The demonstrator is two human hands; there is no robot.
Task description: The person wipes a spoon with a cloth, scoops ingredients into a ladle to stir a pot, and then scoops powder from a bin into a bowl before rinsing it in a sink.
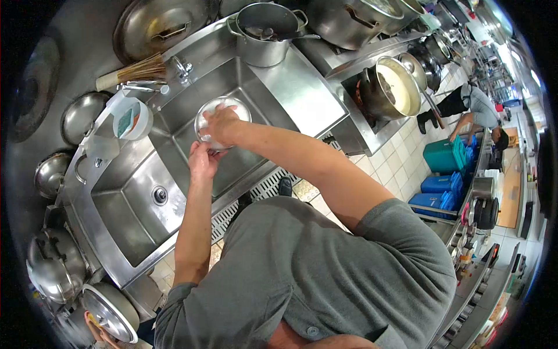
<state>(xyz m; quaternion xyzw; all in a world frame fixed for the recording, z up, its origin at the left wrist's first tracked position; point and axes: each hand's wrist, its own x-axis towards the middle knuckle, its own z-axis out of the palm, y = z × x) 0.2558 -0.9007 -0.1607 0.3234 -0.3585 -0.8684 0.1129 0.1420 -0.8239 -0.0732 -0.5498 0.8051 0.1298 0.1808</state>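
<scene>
A round metal bowl (246, 108) is over the right-hand basin of the steel sink (195, 119), its inside whitish. My left hand (203, 160) grips the near rim of the bowl, fingers curled at its edge. Inside the bowl lies my right hand (222, 123), palm down with fingers spread against the whitish surface. What makes the inside white I cannot tell.
Behind the sink are a faucet (183, 68), a bamboo brush (136, 71) and a white container (135, 118) with scouring pads. A tall pot (261, 52) stands on the right counter. Farther right, a pot of pale liquid (398, 87) sits on the stove; a person (482, 104) bends over bins.
</scene>
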